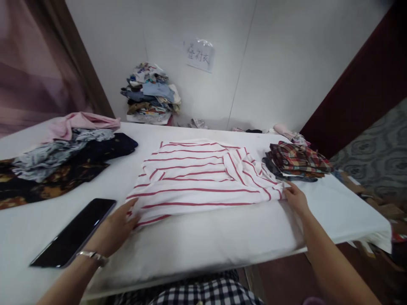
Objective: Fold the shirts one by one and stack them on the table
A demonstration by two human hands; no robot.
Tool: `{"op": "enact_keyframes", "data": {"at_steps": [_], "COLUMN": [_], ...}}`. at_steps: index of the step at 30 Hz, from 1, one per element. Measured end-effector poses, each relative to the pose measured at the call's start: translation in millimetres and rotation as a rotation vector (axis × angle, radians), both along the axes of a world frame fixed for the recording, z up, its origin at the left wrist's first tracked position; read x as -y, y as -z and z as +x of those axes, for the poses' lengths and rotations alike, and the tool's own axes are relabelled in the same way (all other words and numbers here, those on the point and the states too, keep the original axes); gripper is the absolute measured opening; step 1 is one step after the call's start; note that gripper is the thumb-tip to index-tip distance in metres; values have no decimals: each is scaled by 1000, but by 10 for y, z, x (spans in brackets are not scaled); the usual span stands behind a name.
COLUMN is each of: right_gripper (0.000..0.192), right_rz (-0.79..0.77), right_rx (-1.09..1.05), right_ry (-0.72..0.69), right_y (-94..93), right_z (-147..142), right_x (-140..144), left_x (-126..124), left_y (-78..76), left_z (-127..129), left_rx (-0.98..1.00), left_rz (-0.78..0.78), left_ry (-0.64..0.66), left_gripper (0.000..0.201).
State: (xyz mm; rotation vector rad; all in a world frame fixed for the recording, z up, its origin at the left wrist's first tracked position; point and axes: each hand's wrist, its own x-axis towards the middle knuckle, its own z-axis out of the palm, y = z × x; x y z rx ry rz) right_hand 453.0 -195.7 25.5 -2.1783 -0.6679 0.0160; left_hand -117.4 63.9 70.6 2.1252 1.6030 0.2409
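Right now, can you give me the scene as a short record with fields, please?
Left hand: left hand grips the near left corner of the striped shirt
Right hand: right hand grips the shirt's near right corner
Shirt: white with red stripes, lying on the white table
Left of shirt: dark phone; loose pile of clothes
Right of shirt: folded plaid garment
Behind: stack of clothes at the wall, paper sign above

left hand (119,224): silver wrist bracelet | right hand (295,198): bare, no sleeve | lap: black-white checked cloth
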Motion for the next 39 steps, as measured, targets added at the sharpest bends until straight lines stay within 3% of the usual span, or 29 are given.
{"op": "enact_keyframes", "data": {"at_steps": [3, 7, 12, 17, 21, 23, 25, 28, 30, 35, 39], "right_gripper": [69, 64, 35, 22, 36, 50, 58, 58, 56, 42, 36], "right_rz": [-86, -163, 1, 1, -188, -302, -358, -350, -306, -229, -197], "right_rx": [116, 130, 182, 135, 176, 217, 261, 330, 373, 381, 337], "right_ry": [26, -51, -105, -47, -1, 22, 34, 29, -5, -17, -36], "right_y": [-59, -27, 169, 251, 283, 303, 314, 295, 263, 210, 190], "right_z": [-33, -133, -135, -57, -21, -7, -12, -79, -147, -221, -218], "right_x": [-144, -336, -372, -361, -385, -396, -397, -383, -383, -448, -477], "left_x": [-50, -144, -83, 111, 112, 57, -23, -153, -229, -421, -517], "left_y": [-16, -64, 38, 248, 186, 100, 45, 68, 117, 69, -68], "left_z": [64, 243, 233, -13, -14, 82, 221, 468, 622, 783, 759], "left_rx": [-6, 166, 424, 288, 140, 59, 29, 49, 15, -130, -161], "left_rz": [-14, -43, 100, 191, 199, 291, 394, 470, 460, 431, 528], "left_ry": [-58, -170, -279, -227, -225, -170, -34, 263, 395, 467, 385], "left_gripper": [74, 69, 48, 45, 43, 39, 35, 32, 31, 23, 33]}}
